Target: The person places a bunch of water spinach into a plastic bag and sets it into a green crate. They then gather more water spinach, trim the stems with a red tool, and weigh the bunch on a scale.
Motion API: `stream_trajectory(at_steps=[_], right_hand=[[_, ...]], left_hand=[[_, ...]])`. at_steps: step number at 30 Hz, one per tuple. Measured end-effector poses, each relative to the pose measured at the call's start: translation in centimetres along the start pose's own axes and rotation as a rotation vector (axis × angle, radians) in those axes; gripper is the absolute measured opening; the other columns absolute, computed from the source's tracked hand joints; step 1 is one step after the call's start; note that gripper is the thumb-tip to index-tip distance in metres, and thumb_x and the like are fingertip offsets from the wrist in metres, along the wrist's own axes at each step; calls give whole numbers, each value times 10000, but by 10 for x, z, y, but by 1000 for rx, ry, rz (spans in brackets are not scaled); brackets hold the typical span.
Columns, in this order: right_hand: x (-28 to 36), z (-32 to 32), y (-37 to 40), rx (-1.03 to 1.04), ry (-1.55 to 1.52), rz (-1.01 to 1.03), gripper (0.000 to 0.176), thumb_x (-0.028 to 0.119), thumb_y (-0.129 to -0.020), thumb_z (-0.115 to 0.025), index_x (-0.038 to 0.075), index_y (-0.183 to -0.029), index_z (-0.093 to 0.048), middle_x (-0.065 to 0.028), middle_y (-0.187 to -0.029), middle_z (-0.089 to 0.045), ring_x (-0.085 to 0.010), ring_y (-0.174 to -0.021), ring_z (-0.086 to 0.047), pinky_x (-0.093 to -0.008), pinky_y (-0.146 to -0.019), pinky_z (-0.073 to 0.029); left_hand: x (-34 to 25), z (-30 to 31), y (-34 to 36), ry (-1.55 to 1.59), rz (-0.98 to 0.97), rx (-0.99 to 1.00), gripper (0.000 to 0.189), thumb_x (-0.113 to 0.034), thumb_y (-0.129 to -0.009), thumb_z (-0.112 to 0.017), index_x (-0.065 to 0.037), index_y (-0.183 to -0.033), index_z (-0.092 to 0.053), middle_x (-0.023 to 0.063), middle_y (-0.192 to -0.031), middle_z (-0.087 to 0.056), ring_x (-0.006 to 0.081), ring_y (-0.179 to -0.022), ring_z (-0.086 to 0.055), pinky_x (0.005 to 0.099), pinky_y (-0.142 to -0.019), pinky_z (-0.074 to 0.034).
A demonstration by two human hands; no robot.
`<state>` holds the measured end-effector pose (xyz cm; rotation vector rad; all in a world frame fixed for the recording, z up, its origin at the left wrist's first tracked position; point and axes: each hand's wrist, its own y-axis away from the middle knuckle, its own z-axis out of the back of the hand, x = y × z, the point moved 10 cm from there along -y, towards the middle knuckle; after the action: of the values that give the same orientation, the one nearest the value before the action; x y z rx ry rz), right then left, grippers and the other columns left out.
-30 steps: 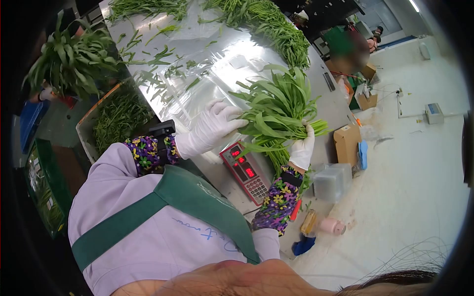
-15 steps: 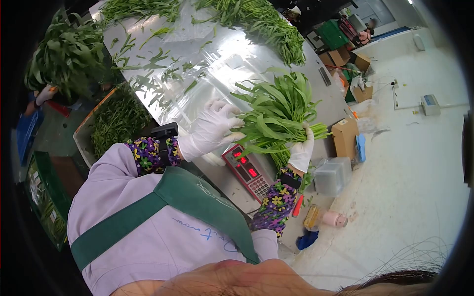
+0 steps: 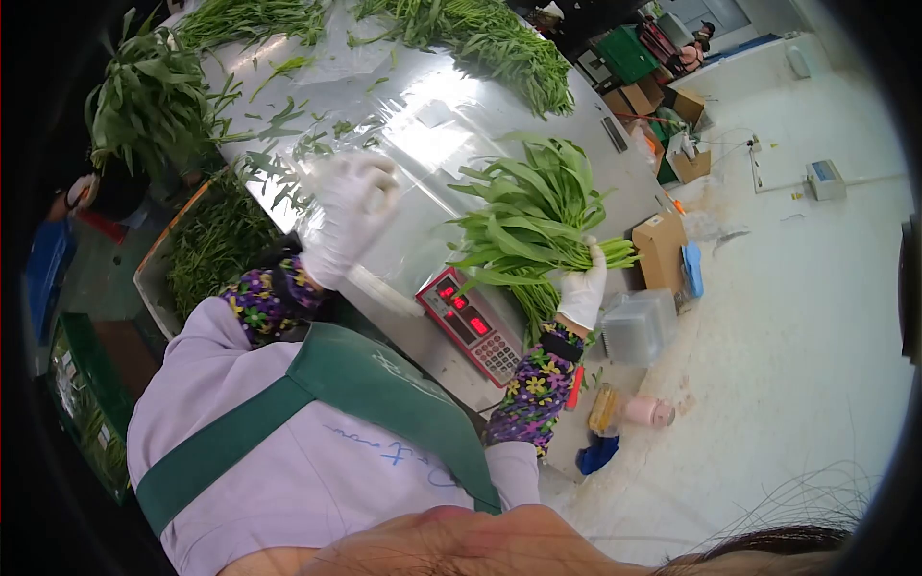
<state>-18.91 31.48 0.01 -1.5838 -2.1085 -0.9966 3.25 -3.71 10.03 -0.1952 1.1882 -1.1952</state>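
Note:
My right hand [image 3: 583,291], in a white glove, grips the stem end of a bunch of water spinach [image 3: 523,216]. Its long leaves fan out over the steel table, and more stems lie under it beside the scale. My left hand [image 3: 351,219], also gloved, hangs over the clear plastic film to the left of the bunch, apart from it. Its fingers look curled but motion smears them, so I cannot make out whether anything is in them. Just below the leaves sits a red-framed digital scale [image 3: 471,326] with lit red digits and a keypad.
Piles of greens [image 3: 499,53] lie along the far side of the steel table [image 3: 423,206], with loose leaves at left. A bin of greens [image 3: 216,245] stands at the left edge. A cardboard box [image 3: 660,250] and clear plastic containers [image 3: 639,326] stand at right. A co-worker's gloved hand [image 3: 84,192] shows far left.
My left hand has drawn away from the leaves, moving left. My right hand keeps its hold on the bunch. At far left, the greens by the co-worker have shifted right in view.

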Motion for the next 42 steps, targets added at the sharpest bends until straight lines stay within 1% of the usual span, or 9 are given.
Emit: stream_trajectory(at_steps=[5, 8, 10, 12, 16, 19, 27, 32, 42], right_hand=[[154, -22, 85, 70, 280, 593, 106, 78, -936, -549, 35, -1020, -596, -96, -990, -642, -231, -949, -618, -366, -852, -521], [202, -61, 162, -218, 707, 914, 206, 127, -902, -597, 7, -1068, -578, -123, -968, -646, -259, -887, -642, -391, -752, -525], [185, -122, 218, -611, 1606, 1320, 312, 108, -861, -642, -23, -1125, -539, -177, -1006, -640, -316, -930, -648, -427, -738, -516], [144, -124, 188, -469, 1985, 1375, 410, 78, -754, -696, 11, -1134, -560, -169, -1049, -634, -350, -951, -637, -415, -790, -504], [11, -69, 80, -48, 2338, 1265, 334, 145, -719, -674, 81, -1032, -577, -105, -907, -598, -271, -815, -610, -387, -720, -491], [-73, -8, 11, 32, 2442, 755, 499, 341, -651, -798, 115, -1028, -561, -81, -964, -632, -255, -874, -633, -400, -835, -453], [-68, -11, 5, 128, 2286, 527, 600, 401, -655, -781, 86, -1120, -569, -121, -1061, -627, -272, -1029, -602, -454, -943, -409], [-32, -25, 56, 134, 2448, 722, 1039, 551, -650, -757, 46, -1450, -327, -158, -1418, -418, -302, -1382, -307, -600, -1114, -182], [-8, 37, 48, 88, 2247, 612, 1096, 638, -669, -696, 85, -1499, -242, -153, -1500, -326, -321, -1422, -235, -603, -1128, -132]], left_hand=[[107, 46, 13, -303, 177, -21, 475, -184, -801, -705, -87, -1250, -589, 122, -1136, -634, 286, -1049, -562, 392, -921, -422], [128, 59, 30, -539, 11, 36, 295, -184, -844, -651, -102, -1128, -657, 69, -1138, -643, 282, -1089, -550, 399, -954, -392], [123, 57, 34, -546, 14, 42, 307, -177, -838, -654, -100, -1136, -651, 71, -1150, -638, 288, -1091, -548, 399, -952, -397], [118, 44, 34, -464, 56, 75, 294, -160, -833, -659, -88, -1117, -654, 86, -1144, -635, 289, -1087, -555, 399, -943, -408], [68, -24, 29, -95, 56, 208, 363, -85, -788, -671, -63, -1148, -634, 140, -1131, -621, 317, -1097, -556, 422, -978, -410], [2, -86, 31, 161, -3, 486, 508, -115, -748, -709, -72, -1239, -588, 157, -1228, -572, 323, -1180, -513, 410, -1024, -391], [-101, -256, 57, 110, -651, 814, 1130, -383, -550, -851, -57, -1466, -276, 151, -1418, -428, 318, -1351, -377, 508, -1144, -220], [-88, -289, 67, -24, -653, 978, 999, -371, -569, -841, -76, -1402, -377, 107, -1263, -519, 287, -1262, -456, 535, -1134, -230], [-89, -284, 71, -111, -689, 959, 1015, -394, -603, -836, -83, -1429, -337, 133, -1314, -488, 293, -1300, -418, 552, -1140, -211]])
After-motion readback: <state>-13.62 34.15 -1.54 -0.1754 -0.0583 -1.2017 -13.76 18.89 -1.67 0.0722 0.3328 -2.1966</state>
